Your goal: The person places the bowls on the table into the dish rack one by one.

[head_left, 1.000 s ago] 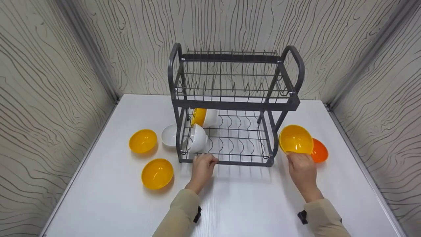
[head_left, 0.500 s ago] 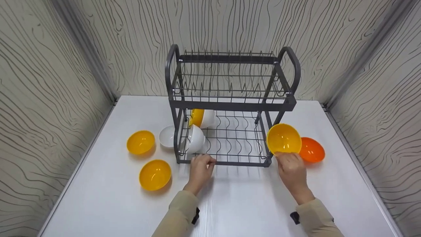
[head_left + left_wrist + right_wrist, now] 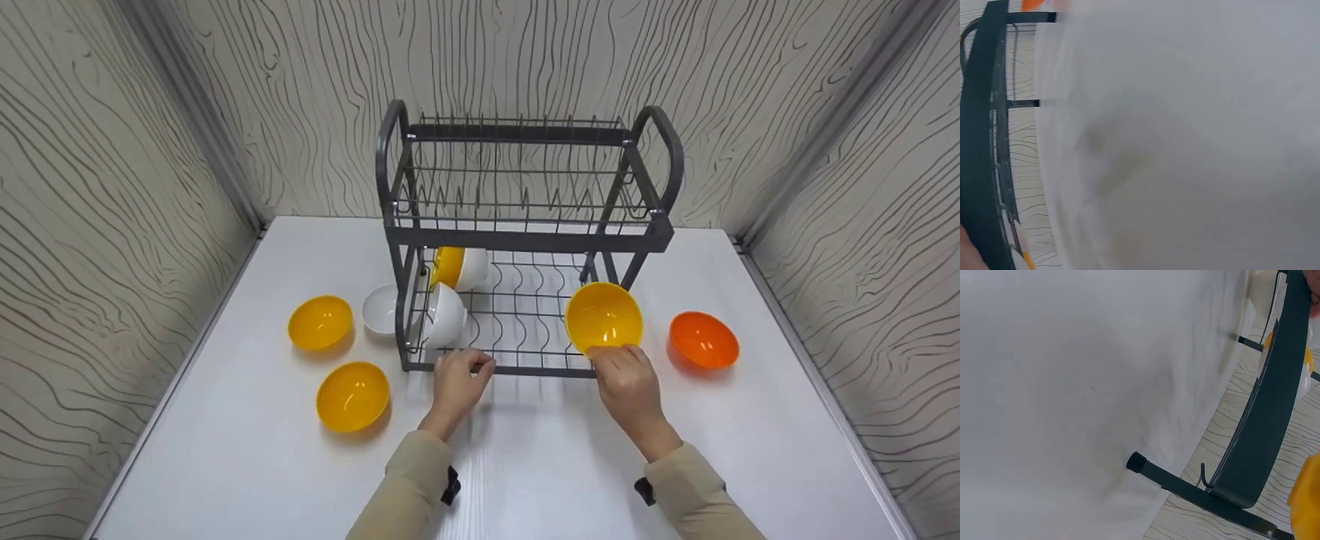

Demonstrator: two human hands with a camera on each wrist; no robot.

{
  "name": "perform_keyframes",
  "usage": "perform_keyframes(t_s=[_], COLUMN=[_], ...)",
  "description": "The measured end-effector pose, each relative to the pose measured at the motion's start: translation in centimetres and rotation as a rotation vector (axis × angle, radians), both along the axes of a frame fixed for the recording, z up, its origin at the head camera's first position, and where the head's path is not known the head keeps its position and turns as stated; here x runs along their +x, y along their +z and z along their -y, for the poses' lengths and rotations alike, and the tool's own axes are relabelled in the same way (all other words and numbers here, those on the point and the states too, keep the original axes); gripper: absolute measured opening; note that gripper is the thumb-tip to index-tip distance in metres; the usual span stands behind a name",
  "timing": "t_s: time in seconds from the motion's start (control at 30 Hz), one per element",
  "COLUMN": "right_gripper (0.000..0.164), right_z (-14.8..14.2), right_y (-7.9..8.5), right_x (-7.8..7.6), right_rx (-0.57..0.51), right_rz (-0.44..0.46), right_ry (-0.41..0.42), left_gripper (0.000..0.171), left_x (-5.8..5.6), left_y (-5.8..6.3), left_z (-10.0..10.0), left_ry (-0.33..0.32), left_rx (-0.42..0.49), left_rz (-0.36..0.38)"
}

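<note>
The left hand [image 3: 459, 381] curls its fingers round the front bottom rail of the dish rack [image 3: 525, 225], as before. The right hand [image 3: 628, 382] pinches the near rim of a yellow bowl [image 3: 604, 316], tilted on edge; it has carried the bowl leftward, off the orange bowl [image 3: 703, 341], to the rack's lower tier, so racking seems close

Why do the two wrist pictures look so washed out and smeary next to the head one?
Head view: evenly lit and sharp, soft shadows under the bowls, glare spots inside the yellow bowl. Left wrist view: the white table fills the frame, blurred. Right wrist view: the same, with only the dark rack distinct.
</note>
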State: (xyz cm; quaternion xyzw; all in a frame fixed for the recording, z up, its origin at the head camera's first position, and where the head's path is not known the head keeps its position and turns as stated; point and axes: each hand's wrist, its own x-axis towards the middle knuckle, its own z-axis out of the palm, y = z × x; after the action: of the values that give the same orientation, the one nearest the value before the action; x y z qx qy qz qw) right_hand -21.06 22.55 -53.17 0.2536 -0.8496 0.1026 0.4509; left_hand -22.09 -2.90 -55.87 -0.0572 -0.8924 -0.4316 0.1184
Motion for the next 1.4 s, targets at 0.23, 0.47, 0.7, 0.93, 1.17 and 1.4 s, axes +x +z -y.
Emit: perform_keyframes(t_s=[0.23,0.47,0.7,0.93,1.17,1.4], right_gripper=[0.011,0.005,0.011,0.015,0.024,0.014], right_z=[1.7,3.8,5.5,6.1,6.3,6.5], right_y=[0.5,0.0,-0.6,-1.1,-1.6,-1.8], right_x=[-0.5,-0.4,0.1,0.6,0.9,1.1], right_rx=[0.024,0.036,0.077,0.118,0.153,0.153], right_rz=[-0.008,-0.025,-0.013,-0.009,0.003,-0.002], right_ry=[0.04,0.096,0.133,0.144,0.132,0.178], left_gripper=[0.021,0.029,0.043,0.042,0.04,0.035], left_x=[-0.2,0.6,1.7,2.1,2.3,2.7], left_y=[2.2,3.6,4.4,4.2,3.6,3.1], left_z=[-0.6,-1.8,-3.1,-3.5,-3.4,-3.2], left_ry=[-0.057,-0.067,-0.03,-0.056,0.003,0.084], left_rx=[0.502,0.616,0.739,0.852,0.877,0.889], left_rz=[0.197,0.23,0.301,0.316,0.336,0.356])
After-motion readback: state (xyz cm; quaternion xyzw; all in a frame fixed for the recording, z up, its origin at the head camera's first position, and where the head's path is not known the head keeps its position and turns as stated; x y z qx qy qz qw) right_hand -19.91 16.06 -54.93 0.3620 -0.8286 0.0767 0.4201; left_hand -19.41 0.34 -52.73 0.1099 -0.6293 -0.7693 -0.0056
